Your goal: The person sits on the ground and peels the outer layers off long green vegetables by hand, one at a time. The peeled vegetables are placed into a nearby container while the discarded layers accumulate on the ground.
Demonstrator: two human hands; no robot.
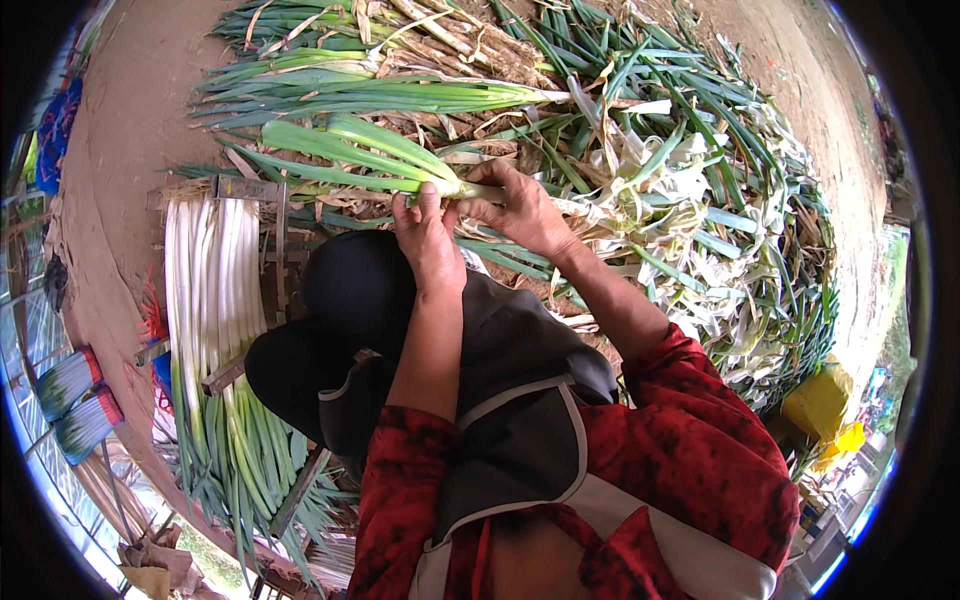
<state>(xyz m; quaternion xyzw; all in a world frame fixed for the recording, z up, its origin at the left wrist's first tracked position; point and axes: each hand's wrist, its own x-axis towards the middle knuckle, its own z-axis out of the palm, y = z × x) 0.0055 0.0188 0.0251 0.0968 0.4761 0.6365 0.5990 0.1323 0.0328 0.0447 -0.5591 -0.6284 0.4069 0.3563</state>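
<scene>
A single green onion stalk [390, 161] lies across both hands above my lap, its green leaves fanning out to the left. My left hand [431, 244] grips it where the leaves split, thumb on top. Just to the right, my right hand [521, 210] pinches the pale shank between thumb and fingers. The root end runs past the right hand and is partly hidden behind it. Below and beyond the hands are dry, brown leaf scraps [480, 139] and loose green leaves [510, 259].
At left, peeled white green onions [214, 270] lie side by side on a metal frame [281, 251]. Unpeeled green onions [360, 97] lie beyond the hands. A large heap of stripped leaves [712, 225] spreads at right. A yellow container [817, 401] stands behind it.
</scene>
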